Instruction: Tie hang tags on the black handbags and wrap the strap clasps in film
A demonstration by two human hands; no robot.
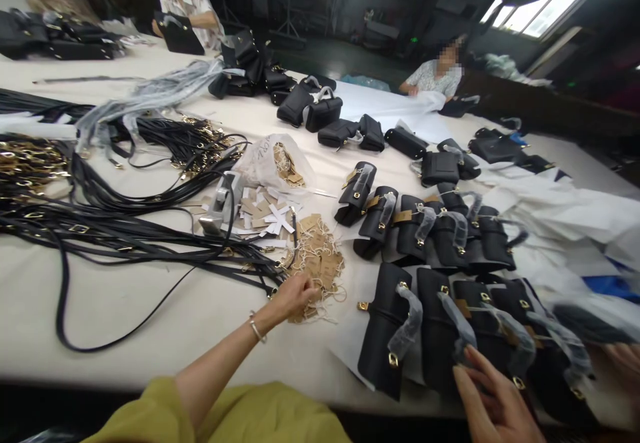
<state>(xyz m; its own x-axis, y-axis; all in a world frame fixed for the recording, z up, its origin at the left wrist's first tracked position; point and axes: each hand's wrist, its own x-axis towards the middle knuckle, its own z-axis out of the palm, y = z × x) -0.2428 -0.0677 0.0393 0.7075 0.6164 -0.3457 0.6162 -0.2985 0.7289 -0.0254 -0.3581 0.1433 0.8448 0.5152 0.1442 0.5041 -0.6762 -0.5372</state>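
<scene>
My left hand [295, 295] is closed, fingers curled down at the near edge of a pile of brown paper hang tags [320, 256] with white strings. What its fingers hold, if anything, is hidden. With thumb and forefinger, my right hand [495, 393] pinches the lower end of a plastic-wrapped handle [459, 319] on a black handbag [434, 336]. That bag lies in the front row, beside another black handbag [383, 323] with gold fittings. Farther right in this row, a brown tag [463, 307] lies on a bag.
Black straps [150, 236] with gold clasps cover the left side. A tape dispenser [223, 203], white paper pieces [277, 219] and a plastic bag of tags [273, 163] stand mid-table. More handbags [325, 113] lie behind. Two people work across the table; another hand [623, 359] shows at right.
</scene>
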